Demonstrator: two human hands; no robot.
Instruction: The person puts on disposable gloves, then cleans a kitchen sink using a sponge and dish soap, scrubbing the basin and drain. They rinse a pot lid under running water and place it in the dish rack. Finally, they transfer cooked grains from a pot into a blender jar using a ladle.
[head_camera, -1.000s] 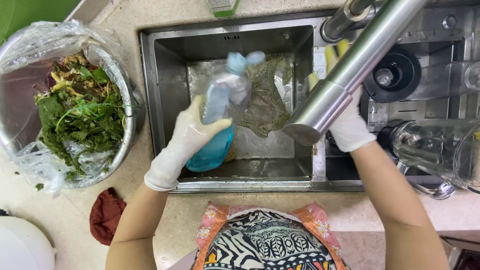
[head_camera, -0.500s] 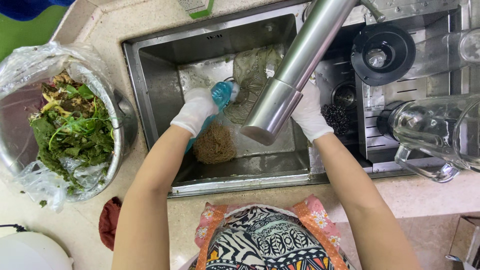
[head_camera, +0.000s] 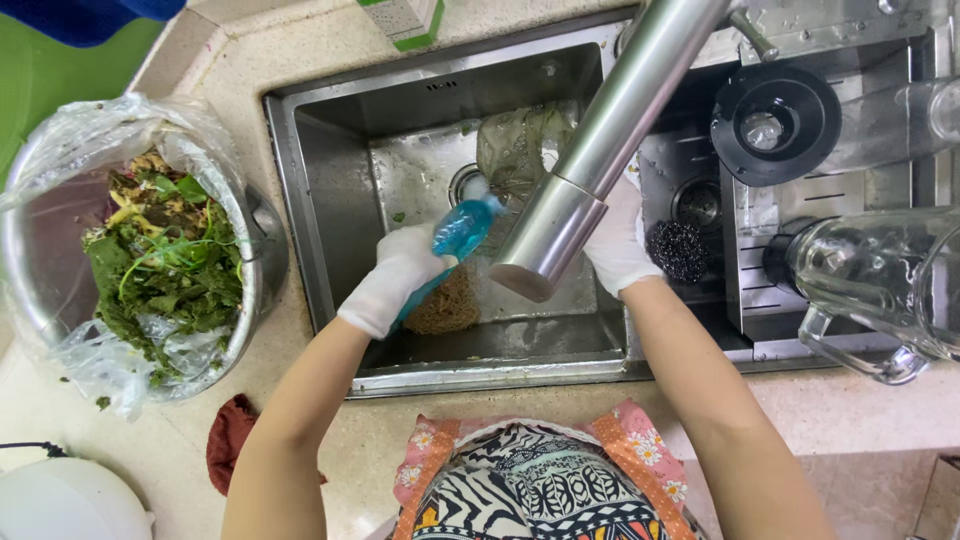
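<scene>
My left hand (head_camera: 393, 282), in a white glove, grips a blue liquid-soap bottle (head_camera: 462, 230) tipped over inside the steel sink (head_camera: 310, 215), its nozzle pointing toward the drain (head_camera: 462, 185). A brown scrub pad (head_camera: 447, 310) lies on the sink floor just under that hand. My right hand (head_camera: 622, 250), also gloved, rests at the divider between the two basins, partly hidden behind the large steel faucet spout (head_camera: 600, 150). A dark steel-wool scourer (head_camera: 680, 250) sits right beside it. What the right hand's fingers hold is hidden.
A greenish rag (head_camera: 520, 145) lies at the back of the sink. Left of the sink stands a bag-lined metal bowl (head_camera: 30, 290) full of vegetable scraps. A glass jug (head_camera: 870, 280) and a black round lid (head_camera: 775, 125) rest on the right-hand rack. A red cloth (head_camera: 228, 442) lies on the counter.
My left hand brought the soap bottle down from a raised position and tipped it low over the brown pad. The right hand stayed by the divider. The view shifted.
</scene>
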